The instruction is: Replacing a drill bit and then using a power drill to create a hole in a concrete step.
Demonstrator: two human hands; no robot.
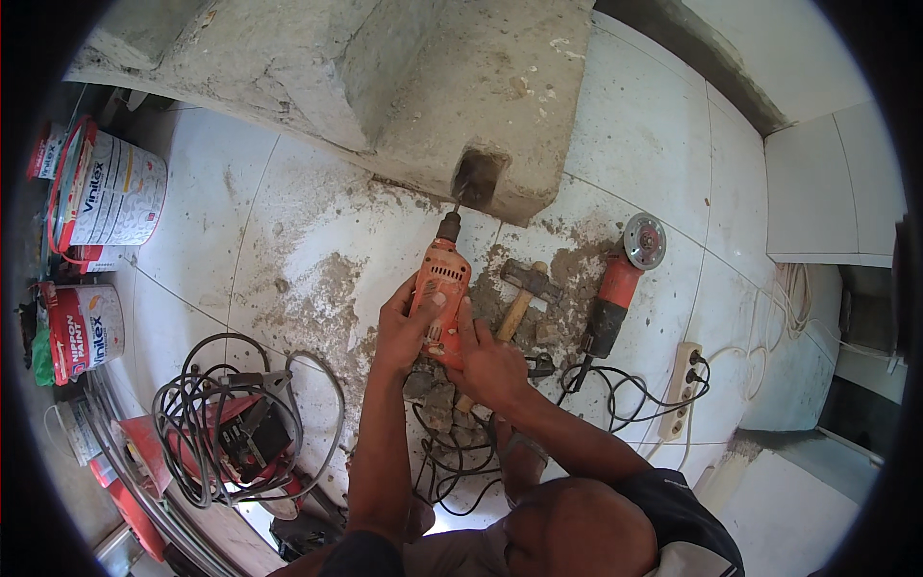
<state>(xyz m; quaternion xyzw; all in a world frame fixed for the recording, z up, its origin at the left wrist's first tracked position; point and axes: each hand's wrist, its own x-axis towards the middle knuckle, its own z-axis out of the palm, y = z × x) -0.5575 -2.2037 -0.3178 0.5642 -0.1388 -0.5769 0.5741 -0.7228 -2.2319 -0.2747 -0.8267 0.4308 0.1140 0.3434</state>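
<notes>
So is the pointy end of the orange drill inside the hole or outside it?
Inside. The orange drill, held by the left hand and right hand, points its bit into the dark hole in the concrete block.

I see the drill (440, 288) ahead of me, bit in the concrete step's hole (478, 178). Hammer (524, 288) just right of it, angle grinder (620, 279) farther right, power strip (685, 385) beyond. Paint buckets (106, 192) far left.

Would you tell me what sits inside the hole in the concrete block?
The bit of the orange drill, held by the left hand and right hand, enters the hole in the concrete block. Its tip and the hole's depth are lost in shadow.
</notes>
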